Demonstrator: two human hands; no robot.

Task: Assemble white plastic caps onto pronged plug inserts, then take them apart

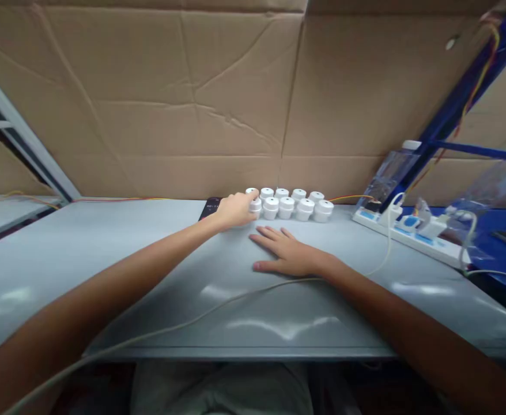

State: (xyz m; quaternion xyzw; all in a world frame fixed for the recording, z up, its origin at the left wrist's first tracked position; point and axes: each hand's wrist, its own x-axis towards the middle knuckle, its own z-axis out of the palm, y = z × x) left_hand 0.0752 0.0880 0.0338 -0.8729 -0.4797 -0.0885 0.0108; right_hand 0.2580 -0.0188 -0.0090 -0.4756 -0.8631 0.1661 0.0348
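Note:
Two rows of short white round stepped pieces (286, 208), each with a small dark mark on top, stand close together at the back of the table. My left hand (237, 210) is at their left end, with thumb and fingers closed around the front-left white round piece (255, 207); part of that piece is hidden by the fingers. My right hand (291, 253) lies palm down on the table in front of the rows, fingers spread, holding nothing. A dark phone (208, 208) with lit digits lies just left of my left hand, which partly covers it.
Cardboard (235, 104) walls the back of the grey table (149, 305). To the right is a white power strip (412, 236) with plugs, beside a clear plastic bottle (391, 173). A pale cable (218, 305) crosses the table beneath my right forearm and over my left forearm.

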